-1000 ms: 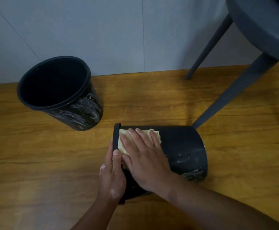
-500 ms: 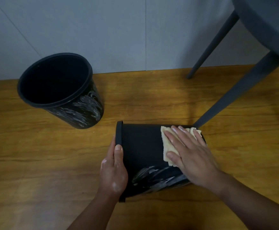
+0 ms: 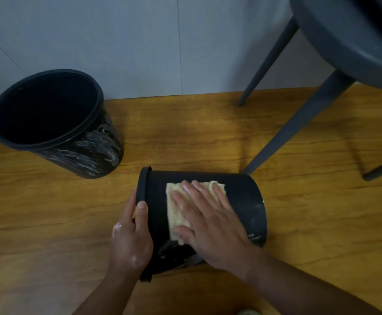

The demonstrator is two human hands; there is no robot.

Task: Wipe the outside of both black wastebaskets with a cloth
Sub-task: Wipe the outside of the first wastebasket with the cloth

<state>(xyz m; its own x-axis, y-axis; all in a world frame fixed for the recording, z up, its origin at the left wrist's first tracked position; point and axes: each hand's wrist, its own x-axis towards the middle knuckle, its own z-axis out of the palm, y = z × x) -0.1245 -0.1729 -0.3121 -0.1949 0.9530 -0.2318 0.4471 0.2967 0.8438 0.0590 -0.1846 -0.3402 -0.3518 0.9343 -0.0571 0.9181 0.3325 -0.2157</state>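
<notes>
The right hand (image 3: 210, 223) lies flat on a cream cloth (image 3: 176, 214). Its fingers (image 3: 199, 194) are straight and slightly spread, pressing the cloth down without curling round it. The cloth shows beyond the fingertips and to the left of the index finger and thumb, and the rest is hidden under the palm.

Under the cloth is the lying wastebasket (image 3: 242, 201), which is black and rests on its side on the wooden floor (image 3: 49, 223). Its mouth is to the left of the pressing fingers and its base to their right.

The left hand (image 3: 131, 242) grips this basket at its rim (image 3: 142, 185). The thumb (image 3: 141, 212) lies over the outer wall just left of the cloth. The other fingers curl round the rim edge, and their tips are hidden.

White smears (image 3: 169, 248) mark the basket's near side, just below the right thumb.

The upright wastebasket (image 3: 90, 155) stands well apart, up and to the left of both hands, and its outer wall is streaked with white. A grey chair (image 3: 299, 130) stands beyond the right fingertips, and one of its legs touches down close behind the lying basket. A pale wall (image 3: 140, 42) rises behind.
</notes>
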